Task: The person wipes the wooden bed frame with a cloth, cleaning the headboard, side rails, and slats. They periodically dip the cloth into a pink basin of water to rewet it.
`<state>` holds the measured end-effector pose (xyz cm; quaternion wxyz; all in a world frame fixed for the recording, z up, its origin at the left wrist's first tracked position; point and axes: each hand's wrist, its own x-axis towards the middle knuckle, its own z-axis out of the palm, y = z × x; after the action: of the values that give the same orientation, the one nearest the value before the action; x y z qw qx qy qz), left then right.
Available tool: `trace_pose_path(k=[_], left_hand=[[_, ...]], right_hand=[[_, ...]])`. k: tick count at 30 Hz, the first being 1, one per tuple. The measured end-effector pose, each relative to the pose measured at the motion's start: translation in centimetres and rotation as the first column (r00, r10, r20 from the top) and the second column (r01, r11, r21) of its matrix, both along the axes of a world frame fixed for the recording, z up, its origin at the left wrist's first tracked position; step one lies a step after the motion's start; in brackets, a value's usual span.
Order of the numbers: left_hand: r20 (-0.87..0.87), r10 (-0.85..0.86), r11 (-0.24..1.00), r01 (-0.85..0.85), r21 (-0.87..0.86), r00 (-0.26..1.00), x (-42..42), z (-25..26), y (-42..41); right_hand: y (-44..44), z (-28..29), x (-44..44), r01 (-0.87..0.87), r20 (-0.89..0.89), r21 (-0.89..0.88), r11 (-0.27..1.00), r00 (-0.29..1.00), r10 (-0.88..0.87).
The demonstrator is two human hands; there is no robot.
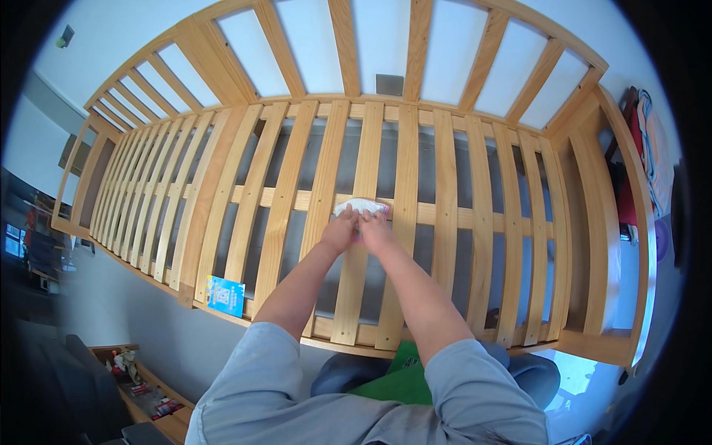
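A white cloth with pink edging (362, 206) is bunched over a middle slat (367, 150) of a wooden bed frame. My left hand (340, 230) grips its left part. On the other side, my right hand (376, 231) holds the same cloth, with the thumbs and fingers of both hands close together. Part of the cloth is hidden under my hands. Beneath the slats runs a lengthwise wooden support beam (425, 212), right by the cloth.
A railed wooden backrest (347, 47) rises along the far side, against the wall. A blue printed leaflet (225, 296) lies near the front left edge. Folded textiles (652, 156) hang beyond the right end panel (595, 233). An open drawer with small items (146, 389) stands at lower left.
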<state>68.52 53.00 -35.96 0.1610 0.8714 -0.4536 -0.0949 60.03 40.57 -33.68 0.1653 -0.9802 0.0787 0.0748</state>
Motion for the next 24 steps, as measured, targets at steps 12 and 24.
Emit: trace_pose_path(k=[12,24], left_hand=[[-0.114,0.014,1.000,-0.012,0.019,0.993,-7.8,2.9,5.7],[-0.082,0.035,0.999,-0.034,0.005,0.996,-15.4,2.9,11.5]], right_hand=[[5.2,-0.2,-7.4,0.000,0.034,0.119,0.993,0.999,-0.004],[10.3,0.2,-15.1,-0.056,0.084,0.123,0.991,0.995,0.046]])
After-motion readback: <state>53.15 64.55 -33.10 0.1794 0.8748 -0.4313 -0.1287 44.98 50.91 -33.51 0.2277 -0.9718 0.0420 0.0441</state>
